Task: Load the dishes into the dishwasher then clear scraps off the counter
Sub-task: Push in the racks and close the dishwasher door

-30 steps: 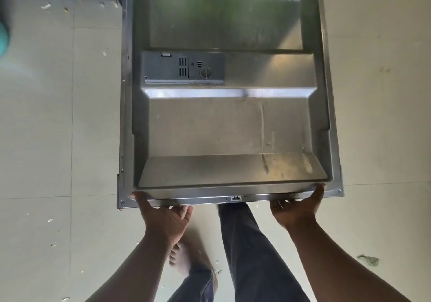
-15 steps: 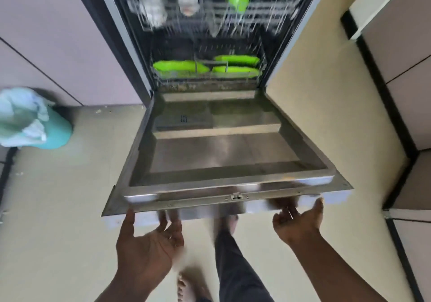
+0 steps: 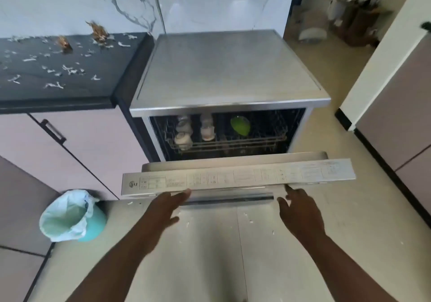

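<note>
The steel dishwasher (image 3: 228, 68) stands beside the counter with its door (image 3: 238, 176) raised most of the way, leaving a gap at the top. Through the gap I see the upper rack (image 3: 256, 143) holding clear glasses (image 3: 184, 131) and a green bowl (image 3: 240, 125). My left hand (image 3: 169, 204) presses with straight fingers against the door's outer face under the control strip. My right hand (image 3: 300, 206) touches the door near its right side, fingers straight. Pale and brown scraps (image 3: 67, 69) lie scattered on the black counter (image 3: 98, 89) at left.
A teal bin (image 3: 93, 225) with a pale liner stands on the floor left of the door. Pink cabinets run under the counter and along the right wall. Small scraps dot the floor tiles. Clutter sits in the far right corner.
The door has swung from lying flat to nearly upright. Both hands moved from under its front edge to its outer face, and my view has lifted to take in the counter.
</note>
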`<action>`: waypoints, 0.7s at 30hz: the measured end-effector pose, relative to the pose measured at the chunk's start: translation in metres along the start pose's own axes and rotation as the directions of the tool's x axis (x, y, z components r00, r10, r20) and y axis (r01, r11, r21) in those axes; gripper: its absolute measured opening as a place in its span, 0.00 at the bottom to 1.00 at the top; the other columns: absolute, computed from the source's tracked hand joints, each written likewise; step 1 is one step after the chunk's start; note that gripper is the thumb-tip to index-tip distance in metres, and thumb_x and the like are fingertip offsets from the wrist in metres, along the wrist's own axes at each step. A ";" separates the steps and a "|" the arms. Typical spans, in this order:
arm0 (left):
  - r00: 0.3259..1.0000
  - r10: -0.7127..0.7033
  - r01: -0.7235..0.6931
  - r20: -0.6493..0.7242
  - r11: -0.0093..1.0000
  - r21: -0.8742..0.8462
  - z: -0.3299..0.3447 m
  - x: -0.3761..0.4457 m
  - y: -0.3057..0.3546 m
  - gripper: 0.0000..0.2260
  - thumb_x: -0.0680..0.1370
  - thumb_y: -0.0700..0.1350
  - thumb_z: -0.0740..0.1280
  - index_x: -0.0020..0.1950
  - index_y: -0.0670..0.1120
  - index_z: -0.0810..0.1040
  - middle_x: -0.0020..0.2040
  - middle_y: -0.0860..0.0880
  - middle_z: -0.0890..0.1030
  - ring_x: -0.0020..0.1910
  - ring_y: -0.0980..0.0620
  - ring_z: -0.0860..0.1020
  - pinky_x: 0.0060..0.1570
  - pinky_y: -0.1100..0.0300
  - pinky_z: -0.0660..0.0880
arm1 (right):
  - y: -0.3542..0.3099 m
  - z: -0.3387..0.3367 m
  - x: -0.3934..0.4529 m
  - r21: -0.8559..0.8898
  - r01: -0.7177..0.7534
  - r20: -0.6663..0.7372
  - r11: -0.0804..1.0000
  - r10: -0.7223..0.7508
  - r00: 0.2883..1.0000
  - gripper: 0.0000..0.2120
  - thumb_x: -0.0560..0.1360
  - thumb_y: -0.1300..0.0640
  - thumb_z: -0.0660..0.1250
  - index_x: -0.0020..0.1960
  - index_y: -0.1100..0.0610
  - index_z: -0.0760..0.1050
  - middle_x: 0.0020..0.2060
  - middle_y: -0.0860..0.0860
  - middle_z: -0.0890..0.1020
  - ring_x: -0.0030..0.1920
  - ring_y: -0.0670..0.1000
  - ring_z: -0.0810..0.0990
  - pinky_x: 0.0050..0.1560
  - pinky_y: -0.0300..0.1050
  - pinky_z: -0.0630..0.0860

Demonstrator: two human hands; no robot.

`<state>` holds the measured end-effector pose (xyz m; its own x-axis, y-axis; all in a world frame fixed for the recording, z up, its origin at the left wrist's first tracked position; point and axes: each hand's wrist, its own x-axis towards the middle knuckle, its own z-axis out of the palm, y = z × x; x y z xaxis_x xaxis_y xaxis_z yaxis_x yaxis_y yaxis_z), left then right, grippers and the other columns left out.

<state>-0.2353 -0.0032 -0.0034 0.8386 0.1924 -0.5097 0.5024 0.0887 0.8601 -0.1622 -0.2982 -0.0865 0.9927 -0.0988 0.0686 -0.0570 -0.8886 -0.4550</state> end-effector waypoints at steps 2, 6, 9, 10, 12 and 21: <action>0.993 0.097 -0.036 -0.066 0.789 0.613 -0.005 0.034 0.020 0.27 0.68 0.62 0.71 0.64 0.52 0.74 0.64 0.51 0.77 0.59 0.51 0.75 0.60 0.54 0.71 | -0.003 -0.003 0.040 -0.248 0.220 -0.035 0.943 -0.235 0.971 0.13 0.71 0.57 0.72 0.55 0.56 0.81 0.43 0.56 0.82 0.40 0.61 0.80 0.38 0.50 0.76; 0.875 0.469 0.050 -0.119 0.157 0.986 -0.006 0.093 0.061 0.16 0.76 0.58 0.65 0.51 0.47 0.78 0.49 0.48 0.82 0.47 0.48 0.80 0.46 0.57 0.75 | -0.024 -0.022 0.115 -0.431 0.356 -0.042 0.830 -0.412 0.910 0.13 0.73 0.52 0.62 0.35 0.55 0.81 0.29 0.53 0.80 0.31 0.58 0.77 0.34 0.47 0.71; 0.717 0.697 0.080 -0.016 -0.059 0.995 -0.008 0.127 0.095 0.17 0.71 0.56 0.72 0.47 0.45 0.77 0.44 0.45 0.80 0.42 0.44 0.79 0.41 0.54 0.75 | -0.042 -0.034 0.155 -0.432 0.386 -0.096 0.815 -0.467 0.879 0.16 0.73 0.49 0.63 0.31 0.57 0.78 0.27 0.53 0.78 0.31 0.58 0.77 0.36 0.49 0.70; 0.680 0.732 0.072 0.038 -0.118 0.990 -0.010 0.140 0.105 0.21 0.67 0.56 0.75 0.50 0.44 0.76 0.46 0.43 0.79 0.44 0.42 0.78 0.42 0.52 0.74 | -0.048 -0.038 0.167 -0.432 0.399 -0.122 0.809 -0.490 0.863 0.14 0.71 0.49 0.68 0.33 0.57 0.76 0.29 0.54 0.78 0.32 0.58 0.77 0.37 0.49 0.71; 0.613 0.776 0.029 0.145 -0.206 0.978 -0.014 0.158 0.124 0.33 0.60 0.56 0.79 0.58 0.42 0.74 0.57 0.39 0.76 0.53 0.38 0.74 0.47 0.46 0.73 | -0.058 -0.042 0.191 -0.438 0.423 -0.185 0.793 -0.540 0.821 0.17 0.64 0.48 0.76 0.43 0.59 0.75 0.38 0.57 0.78 0.39 0.60 0.77 0.40 0.51 0.69; 0.865 0.350 -0.276 0.360 -0.268 0.923 -0.041 0.244 0.181 0.54 0.65 0.75 0.62 0.77 0.51 0.37 0.78 0.49 0.39 0.77 0.47 0.40 0.74 0.50 0.41 | -0.091 -0.036 0.271 -0.263 0.649 0.197 0.714 -0.619 0.760 0.48 0.65 0.42 0.76 0.77 0.55 0.58 0.75 0.54 0.61 0.75 0.59 0.61 0.73 0.53 0.56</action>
<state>0.0513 0.0998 0.0288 0.9769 -0.1548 -0.1475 -0.1718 -0.9789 -0.1104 0.1078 -0.2602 0.0052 0.8110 0.5631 0.1587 0.5759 -0.8162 -0.0470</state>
